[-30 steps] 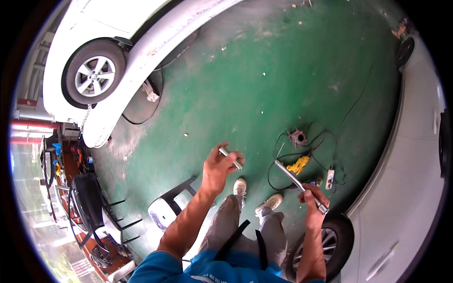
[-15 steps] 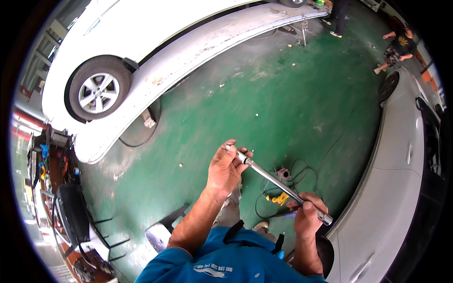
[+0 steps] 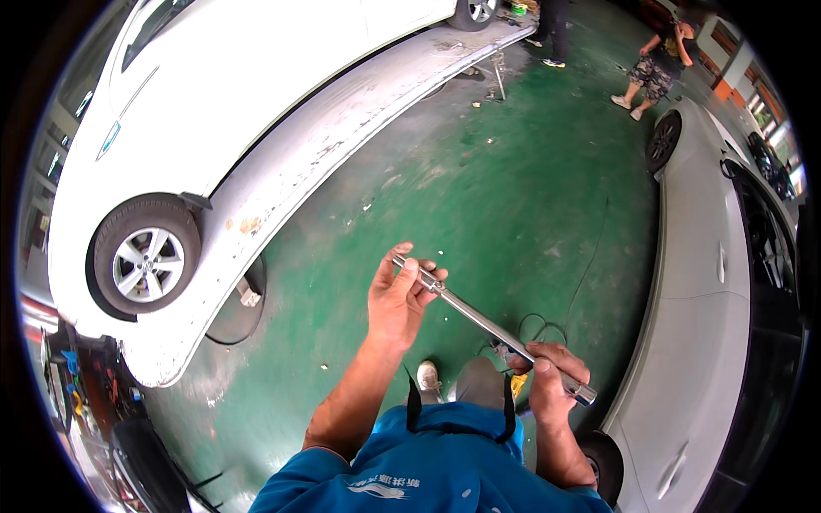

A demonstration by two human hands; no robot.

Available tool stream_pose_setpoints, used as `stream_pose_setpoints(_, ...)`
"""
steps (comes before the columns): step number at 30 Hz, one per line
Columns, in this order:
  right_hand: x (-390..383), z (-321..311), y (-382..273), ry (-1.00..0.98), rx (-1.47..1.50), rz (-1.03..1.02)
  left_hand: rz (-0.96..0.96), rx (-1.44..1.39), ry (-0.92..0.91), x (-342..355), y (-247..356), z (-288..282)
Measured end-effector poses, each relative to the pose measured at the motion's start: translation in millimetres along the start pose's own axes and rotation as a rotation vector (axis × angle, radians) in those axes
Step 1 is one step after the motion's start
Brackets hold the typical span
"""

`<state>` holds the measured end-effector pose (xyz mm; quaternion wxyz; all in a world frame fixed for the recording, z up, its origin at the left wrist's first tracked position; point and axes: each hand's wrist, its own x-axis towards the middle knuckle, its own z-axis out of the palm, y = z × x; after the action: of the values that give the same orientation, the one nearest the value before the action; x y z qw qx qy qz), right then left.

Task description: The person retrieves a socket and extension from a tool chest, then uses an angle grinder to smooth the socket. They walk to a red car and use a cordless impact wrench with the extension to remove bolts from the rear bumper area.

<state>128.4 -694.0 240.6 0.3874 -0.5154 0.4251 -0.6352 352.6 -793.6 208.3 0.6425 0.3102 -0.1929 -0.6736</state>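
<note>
Both hands hold a long metal bar over the green floor.

The left hand (image 3: 400,295) is curled around the upper end of the metal bar (image 3: 487,323); the right hand (image 3: 552,372) is closed on its lower end, which seems socket-shaped. A white car (image 3: 214,128) stands beyond the left hand, a silver car (image 3: 710,325) beside the right.
</note>
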Motion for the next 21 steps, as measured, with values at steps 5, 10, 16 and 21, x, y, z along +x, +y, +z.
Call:
stream_pose_setpoints(5,46.9,1.8,44.3,0.084,0.138,0.084,-0.066,0.033,0.018,69.1,-12.8,11.2)
stream_pose_setpoints(10,132.9,-22.5,78.6,-0.191,0.24,0.345,-0.156,0.112,0.133,174.8,-40.2,8.4)
stream_pose_setpoints(16,272.2,-96.2,127.1,-0.572,0.664,0.571,-0.171,0.258,0.174,314.1,-63.2,38.1)
stream_pose_setpoints(21,388.4,-112.8,124.1,-0.495,0.206,0.877,0.004,0.517,0.167,423.5,-63.9,132.2)
